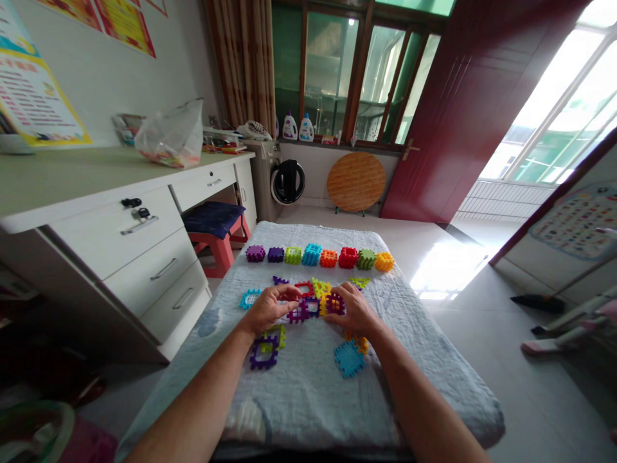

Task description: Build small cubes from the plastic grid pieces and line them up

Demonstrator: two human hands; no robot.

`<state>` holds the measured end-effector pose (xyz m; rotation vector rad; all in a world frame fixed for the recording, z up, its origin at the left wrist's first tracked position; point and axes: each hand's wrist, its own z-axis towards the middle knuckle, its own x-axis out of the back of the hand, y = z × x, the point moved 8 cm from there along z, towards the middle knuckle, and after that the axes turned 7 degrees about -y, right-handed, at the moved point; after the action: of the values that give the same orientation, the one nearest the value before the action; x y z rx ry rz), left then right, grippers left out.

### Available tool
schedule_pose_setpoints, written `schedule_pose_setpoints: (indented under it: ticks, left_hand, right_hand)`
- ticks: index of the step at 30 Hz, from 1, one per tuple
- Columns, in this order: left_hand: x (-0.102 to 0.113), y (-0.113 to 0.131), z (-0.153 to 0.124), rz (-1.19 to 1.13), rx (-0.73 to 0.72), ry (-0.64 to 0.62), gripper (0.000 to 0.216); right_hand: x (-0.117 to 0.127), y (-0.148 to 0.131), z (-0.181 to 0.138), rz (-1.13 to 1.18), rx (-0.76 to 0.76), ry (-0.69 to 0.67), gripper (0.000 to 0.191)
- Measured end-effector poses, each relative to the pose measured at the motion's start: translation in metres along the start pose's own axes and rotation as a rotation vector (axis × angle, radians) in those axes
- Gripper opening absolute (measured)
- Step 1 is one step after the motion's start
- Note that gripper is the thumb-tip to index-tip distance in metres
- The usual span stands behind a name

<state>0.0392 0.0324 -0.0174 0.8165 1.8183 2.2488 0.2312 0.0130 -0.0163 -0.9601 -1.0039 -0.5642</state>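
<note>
Blue tile [350, 358] nearest on the cloth [294, 405]; beyond it, left hand [272, 305] pinches a purple tile [299, 314], right hand [357, 308] a second purple tile [334, 305], both part-curled. Probably mid-joining, next move calls for edge alignment; finished-looking cubes [312, 254] lined up behind.

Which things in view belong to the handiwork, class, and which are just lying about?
Belongs: left purple piece at left hand; right purple piece at right hand; loose blue piece; coloured cubes, probably.

Lying about: plastic bag; bottles; stool; round board.
</note>
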Motion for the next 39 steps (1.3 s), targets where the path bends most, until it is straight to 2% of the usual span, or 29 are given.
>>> schedule_pose_setpoints:
  ticks: [5,9,13,17,20,25,31,39]
  left_hand:
    - [-0.010,-0.005,0.006,-0.165,0.028,0.021,0.031]
    - [-0.011,0.006,0.009,0.088,-0.074,0.079,0.026]
    - [0.008,0.012,0.004,0.333,-0.148,0.225,0.023]
    - [0.032,0.002,-0.004,0.368,-0.074,0.349,0.023]
    - [0.039,-0.003,-0.007,0.356,-0.045,0.380,0.022]
    - [0.032,0.000,-0.006,0.384,-0.054,0.356,0.022]
    - [0.023,0.003,-0.006,0.399,-0.063,0.297,0.022]
    - [-0.002,0.015,-0.002,0.471,-0.144,0.104,0.036]
  right_hand:
    - [0.006,-0.005,-0.001,0.044,-0.013,0.048,0.047]
    - [0.014,-0.009,-0.001,0.072,-0.027,0.139,0.044]
    - [0.015,-0.027,0.004,0.084,0.033,0.163,0.049]
    - [0.000,-0.054,0.015,0.025,0.139,0.049,0.054]
    - [-0.011,-0.058,0.020,-0.062,0.106,0.001,0.052]
    - [-0.015,-0.051,0.020,-0.121,0.042,-0.031,0.053]
    - [-0.016,-0.042,0.018,-0.028,0.064,-0.019,0.055]
    - [-0.016,-0.039,0.016,0.060,0.108,-0.009,0.061]
